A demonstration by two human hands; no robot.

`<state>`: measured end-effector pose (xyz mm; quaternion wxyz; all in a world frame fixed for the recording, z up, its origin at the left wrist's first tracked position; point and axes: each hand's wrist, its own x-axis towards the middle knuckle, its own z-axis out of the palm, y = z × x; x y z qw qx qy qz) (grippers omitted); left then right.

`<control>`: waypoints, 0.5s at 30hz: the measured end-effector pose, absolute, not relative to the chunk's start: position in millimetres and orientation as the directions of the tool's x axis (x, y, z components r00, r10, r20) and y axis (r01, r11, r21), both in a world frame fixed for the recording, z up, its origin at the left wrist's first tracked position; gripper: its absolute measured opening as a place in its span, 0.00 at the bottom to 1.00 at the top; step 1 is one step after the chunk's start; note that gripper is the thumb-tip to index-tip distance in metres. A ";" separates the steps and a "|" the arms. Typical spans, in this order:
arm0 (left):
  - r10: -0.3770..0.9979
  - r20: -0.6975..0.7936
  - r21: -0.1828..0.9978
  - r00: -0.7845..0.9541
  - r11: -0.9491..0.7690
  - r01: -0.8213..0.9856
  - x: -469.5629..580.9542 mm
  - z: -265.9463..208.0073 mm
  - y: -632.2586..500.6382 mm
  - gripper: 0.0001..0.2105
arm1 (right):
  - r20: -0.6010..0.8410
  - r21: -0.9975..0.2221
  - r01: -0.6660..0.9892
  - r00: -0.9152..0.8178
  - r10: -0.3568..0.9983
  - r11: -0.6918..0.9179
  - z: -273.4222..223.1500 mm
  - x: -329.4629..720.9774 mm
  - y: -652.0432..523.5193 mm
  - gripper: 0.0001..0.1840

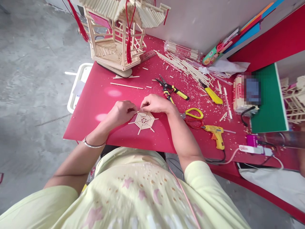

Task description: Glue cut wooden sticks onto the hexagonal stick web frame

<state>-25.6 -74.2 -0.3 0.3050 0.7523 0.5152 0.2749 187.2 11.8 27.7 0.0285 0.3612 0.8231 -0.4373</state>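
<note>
A hexagonal, web-like piece of thin wooden sticks (144, 121) lies flat on the red tabletop, with stick ends jutting out at its corners. My left hand (121, 112) is closed in a pinch at the upper left edge of this piece. Across from it, my right hand (153, 103) also pinches, its fingertips close to the left ones. Between the fingertips a bit of thin wooden stick (138, 111) shows along the top edge; most of it is hidden by the fingers.
Behind my hands stands a stick-built pavilion (116, 41) with red tassels. To the right lie pliers (177, 92), a yellow cutter knife (213, 95), scissors (194, 113), a yellow glue gun (215, 135) and loose sticks (183, 65). A power strip (254, 149) with cables sits farther right.
</note>
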 end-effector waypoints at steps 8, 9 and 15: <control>0.941 0.089 0.756 0.326 -0.277 0.593 -26.7 0.7 -74.4 0.10 | -0.223 -0.788 0.560 -0.647 0.729 0.256 37.0 204.3 3.1 0.16; 0.941 0.088 0.757 0.328 -0.277 0.592 -26.6 1.6 -74.6 0.10 | -0.196 -0.793 0.557 -0.618 0.762 0.248 37.1 207.9 -1.2 0.17; 0.941 0.087 0.754 0.326 -0.276 0.596 -25.3 4.8 -76.4 0.10 | -0.044 -0.805 0.535 -0.483 0.874 0.255 29.9 227.0 -37.6 0.15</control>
